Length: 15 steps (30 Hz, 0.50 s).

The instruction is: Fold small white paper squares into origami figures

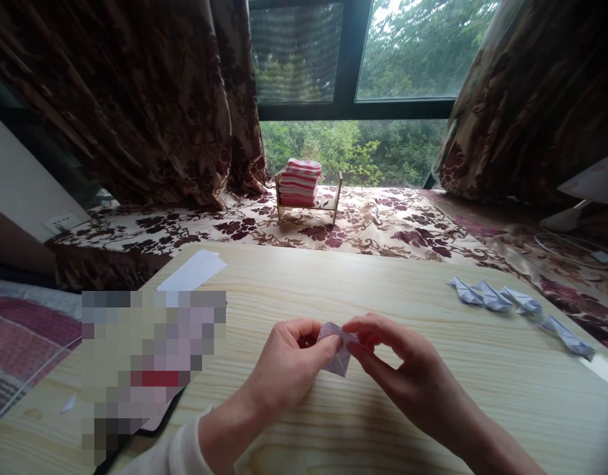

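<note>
A small folded white paper (pixel 339 364) is held above the wooden table between both hands. My left hand (pixel 288 356) pinches it from the left, with the thumb laid across its front. On the other side, my right hand (pixel 400 356) grips the upper right corner between thumb and fingertips. Creases show on the paper's front; its back is hidden by the fingers. To the right lie several folded paper pieces (pixel 494 295) in a slanting row near the table's edge.
White paper sheets (pixel 193 269) lie at the table's (pixel 284 277) back left, beside a blurred-out area. A paper scrap (pixel 68 404) is at the left. Behind, a small wooden rack (pixel 308 207) holds folded pink-and-white cloths (pixel 300 183) on the patterned sill. A lamp (pixel 593 178) stands far right.
</note>
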{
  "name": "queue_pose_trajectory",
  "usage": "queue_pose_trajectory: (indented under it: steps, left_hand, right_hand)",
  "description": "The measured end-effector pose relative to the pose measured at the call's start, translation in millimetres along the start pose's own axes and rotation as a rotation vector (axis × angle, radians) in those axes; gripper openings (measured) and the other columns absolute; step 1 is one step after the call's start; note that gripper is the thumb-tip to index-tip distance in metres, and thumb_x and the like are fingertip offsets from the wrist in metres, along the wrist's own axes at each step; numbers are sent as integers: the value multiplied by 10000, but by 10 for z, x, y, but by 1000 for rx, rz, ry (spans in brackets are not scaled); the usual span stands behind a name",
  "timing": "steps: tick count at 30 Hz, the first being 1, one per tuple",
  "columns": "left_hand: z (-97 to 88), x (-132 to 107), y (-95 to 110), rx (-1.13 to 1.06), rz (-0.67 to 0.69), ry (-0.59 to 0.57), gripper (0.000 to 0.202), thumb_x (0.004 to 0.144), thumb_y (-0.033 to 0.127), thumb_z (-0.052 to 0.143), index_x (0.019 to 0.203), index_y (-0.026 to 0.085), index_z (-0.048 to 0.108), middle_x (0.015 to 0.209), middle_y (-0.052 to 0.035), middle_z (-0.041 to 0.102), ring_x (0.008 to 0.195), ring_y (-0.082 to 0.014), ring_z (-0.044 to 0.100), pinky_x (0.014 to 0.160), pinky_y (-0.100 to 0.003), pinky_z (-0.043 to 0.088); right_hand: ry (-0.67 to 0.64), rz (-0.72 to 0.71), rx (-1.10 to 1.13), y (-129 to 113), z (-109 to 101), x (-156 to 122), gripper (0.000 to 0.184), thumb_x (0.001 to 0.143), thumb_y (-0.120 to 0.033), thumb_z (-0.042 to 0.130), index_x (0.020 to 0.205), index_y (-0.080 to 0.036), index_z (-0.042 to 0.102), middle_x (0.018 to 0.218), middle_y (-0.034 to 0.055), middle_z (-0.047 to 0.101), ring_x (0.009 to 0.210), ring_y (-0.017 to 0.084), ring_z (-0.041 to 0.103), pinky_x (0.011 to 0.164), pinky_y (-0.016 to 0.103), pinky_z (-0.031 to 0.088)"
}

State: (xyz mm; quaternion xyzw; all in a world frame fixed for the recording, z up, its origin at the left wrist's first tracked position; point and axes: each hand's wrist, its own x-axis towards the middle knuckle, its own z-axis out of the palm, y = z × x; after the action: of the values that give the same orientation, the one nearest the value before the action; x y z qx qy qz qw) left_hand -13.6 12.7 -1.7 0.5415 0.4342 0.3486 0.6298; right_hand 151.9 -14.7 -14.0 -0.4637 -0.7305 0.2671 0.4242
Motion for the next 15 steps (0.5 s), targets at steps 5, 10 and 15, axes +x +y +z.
queue_pose_trajectory:
  steps: [5,10,15]
  left_hand:
    - [-24,7,20,-29,13,-11,243,791,306,586,733,102,702,680,-49,641,637,-123,509,592,-221,399]
    - [-40,12,10,28,23,-8,257,803,316,564,699,103,663,620,-12,551,602,-103,442,552,-216,347]
    - [-42,8,5,71,19,-8,280,807,335,544,656,107,605,584,11,458,581,-97,388,531,-224,300]
  right_hand:
    - [16,-130,-113,45,13,1,200,855,-111,541,1026,-208,577,820,25,606,684,128,558,619,251,492]
    - [53,-271,-229,37,10,6,262,853,-70,532,1067,-215,575,901,47,593,767,140,570,653,262,495]
    - [73,-343,-335,11,2,1,274,845,-61,553,1058,-232,575,892,44,574,781,151,547,632,267,466]
